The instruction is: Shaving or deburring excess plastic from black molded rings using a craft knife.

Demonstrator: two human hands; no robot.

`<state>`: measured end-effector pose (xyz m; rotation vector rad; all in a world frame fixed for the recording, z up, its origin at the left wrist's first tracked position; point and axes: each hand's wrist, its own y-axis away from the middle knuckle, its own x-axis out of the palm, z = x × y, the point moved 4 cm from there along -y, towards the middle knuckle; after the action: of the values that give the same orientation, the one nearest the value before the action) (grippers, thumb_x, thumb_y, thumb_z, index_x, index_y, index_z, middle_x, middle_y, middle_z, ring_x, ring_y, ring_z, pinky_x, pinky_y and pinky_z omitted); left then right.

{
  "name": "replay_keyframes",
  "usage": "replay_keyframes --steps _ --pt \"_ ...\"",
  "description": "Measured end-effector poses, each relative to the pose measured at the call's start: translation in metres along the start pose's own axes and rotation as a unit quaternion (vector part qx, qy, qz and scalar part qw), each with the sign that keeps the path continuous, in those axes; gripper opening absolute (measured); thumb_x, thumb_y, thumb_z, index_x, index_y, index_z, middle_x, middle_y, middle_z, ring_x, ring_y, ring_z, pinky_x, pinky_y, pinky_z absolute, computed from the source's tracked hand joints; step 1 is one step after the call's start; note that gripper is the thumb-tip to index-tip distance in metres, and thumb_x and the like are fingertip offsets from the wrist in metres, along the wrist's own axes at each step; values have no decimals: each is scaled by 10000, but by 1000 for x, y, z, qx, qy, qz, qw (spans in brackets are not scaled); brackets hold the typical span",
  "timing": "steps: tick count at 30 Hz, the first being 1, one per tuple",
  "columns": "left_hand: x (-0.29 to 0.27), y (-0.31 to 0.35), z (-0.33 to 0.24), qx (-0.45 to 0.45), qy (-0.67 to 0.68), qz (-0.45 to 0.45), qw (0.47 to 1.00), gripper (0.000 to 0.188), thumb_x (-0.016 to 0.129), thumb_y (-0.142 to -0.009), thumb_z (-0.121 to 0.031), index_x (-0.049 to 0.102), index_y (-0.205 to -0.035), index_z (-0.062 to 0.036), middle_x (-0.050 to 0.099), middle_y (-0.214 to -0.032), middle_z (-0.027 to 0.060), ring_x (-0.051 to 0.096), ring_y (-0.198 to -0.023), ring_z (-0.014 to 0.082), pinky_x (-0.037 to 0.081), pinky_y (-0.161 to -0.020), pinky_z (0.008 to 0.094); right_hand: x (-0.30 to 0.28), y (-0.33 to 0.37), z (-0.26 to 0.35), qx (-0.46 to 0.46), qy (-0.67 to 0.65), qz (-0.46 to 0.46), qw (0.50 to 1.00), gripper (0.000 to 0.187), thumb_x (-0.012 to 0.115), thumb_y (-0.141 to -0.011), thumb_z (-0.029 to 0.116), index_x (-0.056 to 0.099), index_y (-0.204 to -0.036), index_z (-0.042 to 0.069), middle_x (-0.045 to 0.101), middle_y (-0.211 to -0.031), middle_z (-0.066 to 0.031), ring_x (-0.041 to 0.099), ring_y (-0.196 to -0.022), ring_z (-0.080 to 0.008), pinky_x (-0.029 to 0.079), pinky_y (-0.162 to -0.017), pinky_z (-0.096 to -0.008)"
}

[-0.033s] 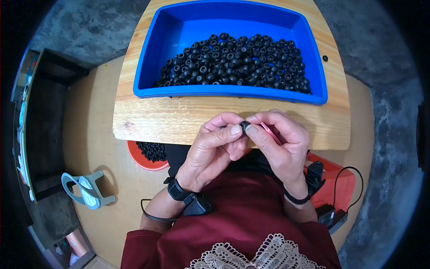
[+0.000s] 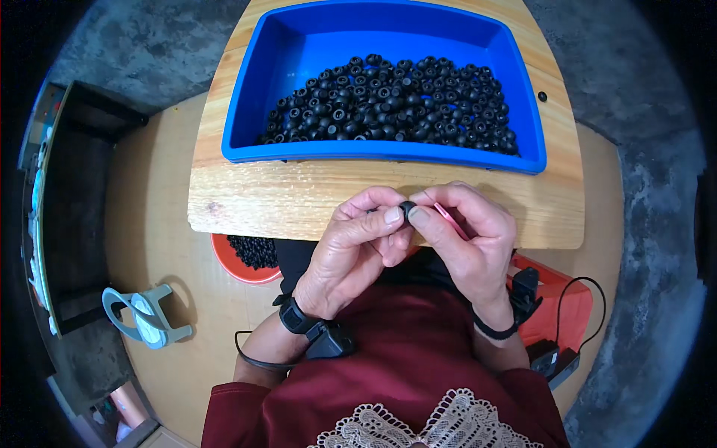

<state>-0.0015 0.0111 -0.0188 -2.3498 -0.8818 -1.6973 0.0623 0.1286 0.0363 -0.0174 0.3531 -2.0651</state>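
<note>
A small black round part (image 2: pixel 407 210) is pinched between the fingertips of both hands, just over the table's near edge. My left hand (image 2: pixel 366 237) grips it from the left between thumb and forefinger, the other fingers curled in. From the right, the thumb and forefinger of my right hand (image 2: pixel 468 235) press against it. A thin pink tool (image 2: pixel 451 222) lies inside my right hand; its working end is hidden, so its kind cannot be made out. Beyond the hands stands a blue tray (image 2: pixel 385 154) with a heap of similar black parts (image 2: pixel 388 104), several showing round openings.
One loose black part (image 2: pixel 542 97) lies on the wooden table (image 2: pixel 269 196), right of the tray. Below are an orange-red basin (image 2: pixel 250 275) of small black pieces, a red box (image 2: pixel 571 310) with a cable, and a light blue stool (image 2: pixel 151 319). A dark shelf (image 2: pixel 86 194) stands left.
</note>
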Motion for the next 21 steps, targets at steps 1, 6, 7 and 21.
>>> replay_keyframes --steps 1,6,7,21 --pt "-1 0 -1 -4 2 6 1000 117 623 -854 -65 616 -967 -36 624 -783 59 576 -615 111 449 -486 221 0 0 0 5 -1 8 1000 111 688 -778 32 626 -849 -27 618 -743 -64 590 -658 -107 454 -584 -224" --pt "-2 0 1 -16 39 39 998 116 624 -847 -56 613 -960 -31 620 -778 74 567 -612 116 443 -482 217 0 -4 5 46 5 36 998 117 683 -791 60 624 -830 -32 618 -721 -64 585 -655 -103 451 -579 -227" --pt "-2 0 1 -19 43 39 998 113 624 -846 -60 611 -955 -29 619 -784 81 562 -609 117 438 -480 217 0 -4 5 49 6 36 998 117 681 -792 64 623 -825 -32 617 -715 -66 582 -649 -104 450 -577 -228" --pt "-9 -1 3 -12 78 44 996 90 615 -857 -95 587 -922 -39 611 -856 111 548 -648 126 441 -536 221 -1 17 14 -117 215 -11 970 191 706 -777 155 624 -850 -1 536 -621 -59 531 -511 -172 408 -454 -286"
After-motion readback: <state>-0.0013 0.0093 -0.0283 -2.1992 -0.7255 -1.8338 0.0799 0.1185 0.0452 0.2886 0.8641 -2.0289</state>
